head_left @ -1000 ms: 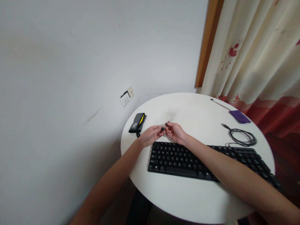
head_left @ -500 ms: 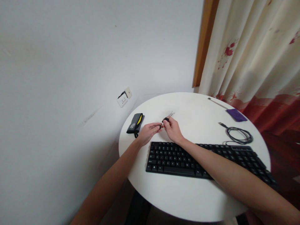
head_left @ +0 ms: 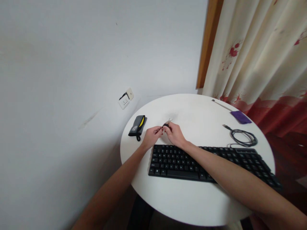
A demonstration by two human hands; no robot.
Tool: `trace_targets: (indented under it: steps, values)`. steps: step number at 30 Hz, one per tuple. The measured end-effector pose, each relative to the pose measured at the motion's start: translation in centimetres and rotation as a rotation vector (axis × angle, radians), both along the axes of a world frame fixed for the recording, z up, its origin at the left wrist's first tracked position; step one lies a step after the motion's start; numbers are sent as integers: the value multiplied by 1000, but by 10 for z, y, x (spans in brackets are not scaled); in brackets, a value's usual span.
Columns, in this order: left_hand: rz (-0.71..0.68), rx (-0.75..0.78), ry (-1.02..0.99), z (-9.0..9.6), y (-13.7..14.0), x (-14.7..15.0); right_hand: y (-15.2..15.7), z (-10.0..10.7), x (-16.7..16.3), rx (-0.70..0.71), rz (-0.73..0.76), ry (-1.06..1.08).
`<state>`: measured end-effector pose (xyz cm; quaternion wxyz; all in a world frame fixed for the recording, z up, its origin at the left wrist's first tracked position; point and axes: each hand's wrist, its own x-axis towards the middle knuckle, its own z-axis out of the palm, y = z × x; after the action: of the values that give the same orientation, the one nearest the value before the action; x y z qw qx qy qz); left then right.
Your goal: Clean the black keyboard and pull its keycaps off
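Above the back left edge of the black keyboard (head_left: 182, 175), my two hands meet at the fingertips. My right hand (head_left: 176, 134) is closed around a keycap puller (head_left: 166, 125), a small black grip with thin wire prongs that point up and away. My left hand (head_left: 151, 136) pinches at the near side of the puller. A small black piece appears to sit between its fingers, mostly hidden now. The keyboard lies flat, and my right forearm crosses above its keys.
The round white table (head_left: 192, 204) stands against the wall. A grey pouch (head_left: 137, 126) with a yellow patch lies on the left. To the right are a coiled USB cable (head_left: 243, 137), a purple cloth (head_left: 241, 117) and a thin brush (head_left: 222, 104). A wall socket (head_left: 124, 101) is behind.
My right hand has shifted slightly down and left, bringing the puller against my left fingertips. Its prongs show less now. The small black piece in my left hand has become mostly hidden.
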<state>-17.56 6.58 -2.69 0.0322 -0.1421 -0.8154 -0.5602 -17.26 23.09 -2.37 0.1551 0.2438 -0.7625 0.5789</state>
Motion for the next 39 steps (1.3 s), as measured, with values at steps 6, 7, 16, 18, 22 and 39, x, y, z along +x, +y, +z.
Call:
trace_targets:
  steps: [6,7,16,18,22,39]
  values:
    - [-194,149,-147,3,-10,-5,0,-2,-6,-144,31,-162]
    - [-210,215,-193,2,-10,-5,0,-3,-7,-165,42,-184]
    - [-171,503,-428,-5,-7,-11,0,-5,-7,-103,71,-158]
    - [-91,354,-335,-5,-8,-23,0,-3,-7,-105,43,-159]
    - [34,-62,-47,-6,-2,-57,1,-1,-8,-159,-10,-196]
    - [28,-477,335,-24,-12,-95,1,-9,-17,-396,-64,-370]
